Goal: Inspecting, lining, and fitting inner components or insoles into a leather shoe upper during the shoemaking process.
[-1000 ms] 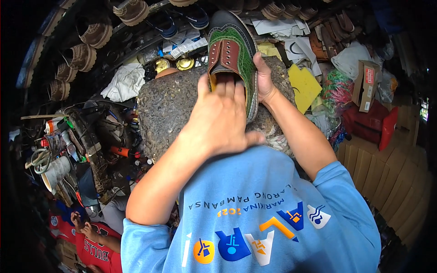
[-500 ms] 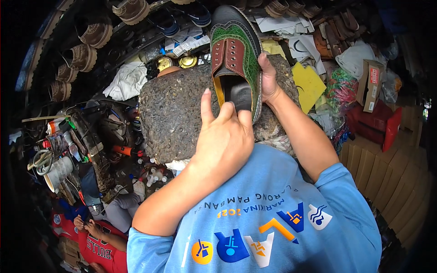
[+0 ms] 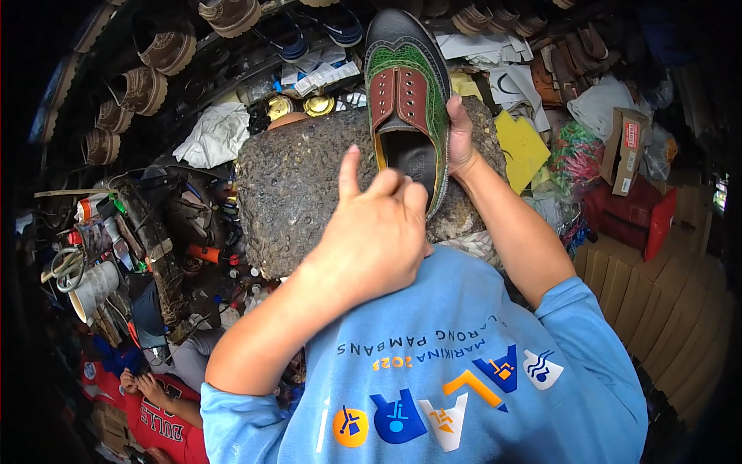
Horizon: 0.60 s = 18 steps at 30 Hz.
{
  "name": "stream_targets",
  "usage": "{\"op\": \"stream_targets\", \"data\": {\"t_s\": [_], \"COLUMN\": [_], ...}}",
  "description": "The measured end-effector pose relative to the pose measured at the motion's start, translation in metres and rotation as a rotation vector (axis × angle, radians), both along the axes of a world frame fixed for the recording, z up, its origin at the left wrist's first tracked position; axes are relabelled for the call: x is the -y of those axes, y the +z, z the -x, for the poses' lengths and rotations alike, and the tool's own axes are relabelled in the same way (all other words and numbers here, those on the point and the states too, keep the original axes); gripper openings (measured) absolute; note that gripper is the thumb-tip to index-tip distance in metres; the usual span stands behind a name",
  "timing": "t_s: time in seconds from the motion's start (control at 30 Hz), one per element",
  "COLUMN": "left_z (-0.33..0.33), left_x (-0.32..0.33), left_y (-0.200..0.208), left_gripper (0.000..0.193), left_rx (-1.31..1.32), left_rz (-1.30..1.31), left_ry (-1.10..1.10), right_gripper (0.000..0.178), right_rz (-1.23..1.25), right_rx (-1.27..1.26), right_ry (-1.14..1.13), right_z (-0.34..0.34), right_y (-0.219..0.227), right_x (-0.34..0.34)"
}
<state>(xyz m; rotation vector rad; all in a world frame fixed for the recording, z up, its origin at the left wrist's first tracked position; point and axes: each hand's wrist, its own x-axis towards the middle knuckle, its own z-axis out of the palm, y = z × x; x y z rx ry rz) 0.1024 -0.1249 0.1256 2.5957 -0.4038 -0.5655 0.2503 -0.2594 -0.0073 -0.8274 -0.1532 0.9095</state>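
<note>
A wingtip lace-up shoe [image 3: 407,97] in black, green textured and brown leather, without laces, points toe-away above a rough dark stone block [image 3: 294,185]. My right hand [image 3: 461,139] grips its right side, thumb up along the edge and the other fingers hidden beneath. At the heel, my left hand [image 3: 379,224] is in front of the rear of the opening. Its index finger sticks up, apart from the rest, while the other fingers curl in. What these curled fingers hold, if anything, is hidden. The black insole shows inside the shoe.
Several brown shoes [image 3: 166,50] line a rack at the far left. A crumpled white cloth [image 3: 214,135], gold tin lids [image 3: 318,105] and a yellow sheet [image 3: 521,147] surround the block. Tools clutter the left; a person in red [image 3: 166,417] sits lower left.
My left hand has drawn back slightly toward me from the shoe's opening, its fingers curling more. The shoe has shifted a little to the right, still in my right hand.
</note>
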Motion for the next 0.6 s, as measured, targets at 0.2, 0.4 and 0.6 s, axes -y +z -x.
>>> {"op": "stream_targets", "data": {"t_s": [0.2,0.4,0.6], "left_z": [0.009,0.000,-0.017], "left_x": [0.008,0.007,0.002], "left_y": [-0.011,-0.009,-0.013], "left_gripper": [0.083,0.087,0.083], "left_rx": [0.079,0.179,0.259], "left_rz": [0.039,0.105,0.213], "left_ry": [0.009,0.082,0.126], "right_gripper": [0.107,0.118,0.129], "right_rz": [-0.095,-0.030,0.086], "right_rx": [-0.072,-0.010,0.061], "right_ry": [0.032,0.047,0.011], "right_z": [0.003,0.002,-0.001], "right_y": [-0.011,-0.009,0.001], "right_x": [0.007,0.005,0.000]}}
